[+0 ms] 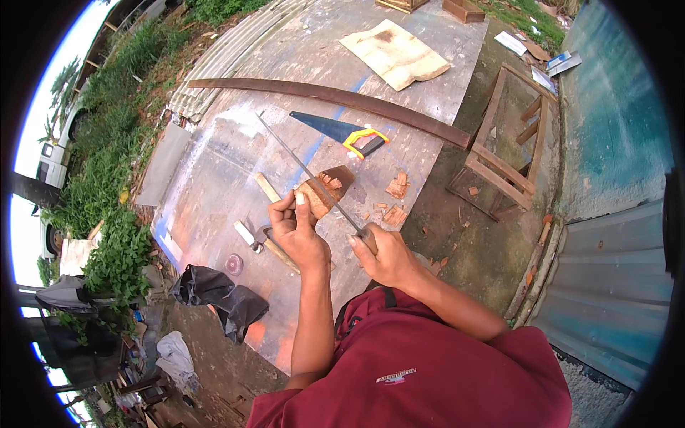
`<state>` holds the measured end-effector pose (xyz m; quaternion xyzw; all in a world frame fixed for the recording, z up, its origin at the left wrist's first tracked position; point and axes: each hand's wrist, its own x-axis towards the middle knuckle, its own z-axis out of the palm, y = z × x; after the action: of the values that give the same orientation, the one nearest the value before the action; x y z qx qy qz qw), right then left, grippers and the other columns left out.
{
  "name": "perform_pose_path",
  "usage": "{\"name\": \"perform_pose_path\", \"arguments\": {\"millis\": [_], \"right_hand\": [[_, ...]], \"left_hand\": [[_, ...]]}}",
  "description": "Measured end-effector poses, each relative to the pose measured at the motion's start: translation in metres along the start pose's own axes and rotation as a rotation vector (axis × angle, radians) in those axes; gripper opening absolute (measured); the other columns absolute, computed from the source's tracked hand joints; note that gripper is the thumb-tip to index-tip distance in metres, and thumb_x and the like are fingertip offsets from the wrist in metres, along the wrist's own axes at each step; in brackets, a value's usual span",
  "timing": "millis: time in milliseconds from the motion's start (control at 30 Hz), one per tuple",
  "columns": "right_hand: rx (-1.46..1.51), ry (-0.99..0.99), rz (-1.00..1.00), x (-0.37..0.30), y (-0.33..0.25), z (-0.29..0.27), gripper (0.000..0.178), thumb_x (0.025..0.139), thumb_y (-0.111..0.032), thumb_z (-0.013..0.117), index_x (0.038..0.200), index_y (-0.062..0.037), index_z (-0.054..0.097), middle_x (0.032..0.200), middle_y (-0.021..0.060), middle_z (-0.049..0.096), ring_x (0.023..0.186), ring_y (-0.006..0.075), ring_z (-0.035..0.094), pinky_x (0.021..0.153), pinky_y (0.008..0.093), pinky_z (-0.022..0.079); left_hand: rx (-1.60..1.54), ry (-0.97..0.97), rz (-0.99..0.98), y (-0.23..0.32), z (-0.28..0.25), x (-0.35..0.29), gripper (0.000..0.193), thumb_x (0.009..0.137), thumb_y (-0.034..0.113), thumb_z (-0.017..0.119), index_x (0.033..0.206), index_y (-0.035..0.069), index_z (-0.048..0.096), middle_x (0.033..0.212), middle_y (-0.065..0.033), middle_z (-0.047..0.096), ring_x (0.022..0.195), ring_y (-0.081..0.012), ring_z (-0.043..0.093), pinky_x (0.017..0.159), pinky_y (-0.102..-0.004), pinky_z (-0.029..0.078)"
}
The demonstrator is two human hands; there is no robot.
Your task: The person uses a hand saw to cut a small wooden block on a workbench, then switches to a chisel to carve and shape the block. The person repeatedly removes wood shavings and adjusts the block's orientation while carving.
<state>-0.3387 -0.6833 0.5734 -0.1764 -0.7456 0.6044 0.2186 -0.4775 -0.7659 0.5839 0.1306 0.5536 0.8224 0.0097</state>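
My left hand (300,227) has its fingers closed on the near end of a wood block (312,198), which lies on the work table with a rough, splintered cut in its top. My right hand (385,255) grips the brown handle of a long, thin metal blade (307,170), seen nearly edge-on. It slants up and leftward across the block; I cannot tell whether it touches the wood. Loose wood chips (394,215) lie right of the block. A hammer (277,248) and a pale wood strip (267,187) lie close to my left hand.
A handsaw (328,130) with a yellow-and-black handle lies beyond the block, before a long dark board (335,102). A brown sheet (394,55) is farther back. Black plastic (222,299) hangs at the table's left edge. A wooden frame (499,167) stands at right by the wall.
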Motion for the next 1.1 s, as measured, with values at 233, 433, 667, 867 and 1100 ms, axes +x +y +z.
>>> {"name": "perform_pose_path", "arguments": {"millis": [233,433,667,867,1100], "right_hand": [[0.012,0.007,-0.054,-0.009,-0.047,-0.01,0.042,0.098,-0.034,0.064,0.087,0.0063,0.058,0.061,0.022,0.058,0.058,0.0384,0.065,0.055,0.043,0.049],[-0.219,-0.119,0.195,-0.011,0.003,-0.009,0.044,0.098,-0.034,0.062,0.087,0.0081,0.057,0.065,0.0251,0.061,0.063,0.0418,0.067,0.056,0.0439,0.05],[-0.003,-0.035,-0.143,-0.02,-0.056,-0.012,0.041,0.098,-0.033,0.064,0.086,0.0064,0.057,0.058,0.0198,0.056,0.055,0.0318,0.064,0.052,0.0414,0.046],[-0.202,-0.04,0.094,-0.026,0.018,0.001,0.043,0.1,-0.036,0.062,0.089,0.0047,0.058,0.057,0.0162,0.057,0.052,0.0258,0.062,0.052,0.0389,0.047],[0.306,0.166,0.218,-0.037,0.026,-0.021,0.043,0.1,-0.038,0.064,0.084,0.0017,0.059,0.061,0.0066,0.059,0.057,0.0123,0.057,0.055,0.0337,0.046]], "left_hand": [[-0.026,-0.002,-0.029,0.004,0.0,-0.01,0.019,0.1,0.012,0.066,0.11,0.003,0.053,0.109,-0.0073,0.059,0.095,-0.0106,0.058,0.075,-0.0247,0.05],[-0.07,-0.022,-0.032,0.002,-0.009,-0.014,0.017,0.099,0.011,0.066,0.108,0.005,0.052,0.107,-0.0057,0.06,0.091,-0.0109,0.061,0.077,-0.0238,0.052],[-0.115,0.003,-0.079,0.002,-0.019,-0.029,0.014,0.099,0.009,0.067,0.104,0.005,0.055,0.104,-0.0046,0.059,0.087,-0.0091,0.056,0.074,-0.0224,0.046],[-0.065,-0.021,0.032,-0.015,-0.023,-0.038,0.013,0.098,0.007,0.067,0.103,0.004,0.056,0.106,-0.0063,0.056,0.096,-0.0114,0.052,0.083,-0.0251,0.045],[0.111,-0.219,0.151,-0.01,-0.019,-0.07,0.014,0.097,-0.001,0.064,0.109,-0.001,0.058,0.109,-0.0097,0.057,0.103,-0.0148,0.055,0.091,-0.029,0.046]]}}
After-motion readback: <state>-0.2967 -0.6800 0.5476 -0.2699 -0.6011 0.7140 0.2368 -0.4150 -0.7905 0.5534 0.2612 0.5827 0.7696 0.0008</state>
